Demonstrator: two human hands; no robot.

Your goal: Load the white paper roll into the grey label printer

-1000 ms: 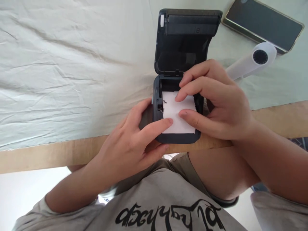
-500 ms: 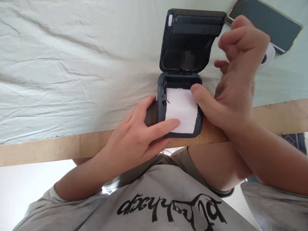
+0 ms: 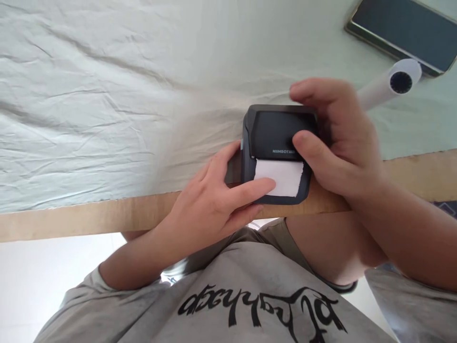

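A small dark label printer point(image 3: 282, 136) marked NIIMBOT lies at the table's near edge, its black lid down. A white strip of label paper point(image 3: 291, 169) with a ragged edge sticks out from under the lid's front. My left hand point(image 3: 217, 190) grips the printer's left side, with one digit laid across the paper. At the right side, my right hand point(image 3: 344, 138) curls around the printer, thumb at the lid's right part. Its index finger reaches over the back right corner, and some of its other fingers are hidden or blurred.
A smartphone point(image 3: 407, 33) lies at the far right. Near it is a white rolled tube point(image 3: 383, 90) with a dark end, partly behind my right hand. A creased pale cloth point(image 3: 107, 109) covers the table, leaving a wooden front edge point(image 3: 89, 214) bare.
The printer's lid has swung down from upright to shut over the paper roll space. My right hand has come down with it; my left hand keeps its hold.
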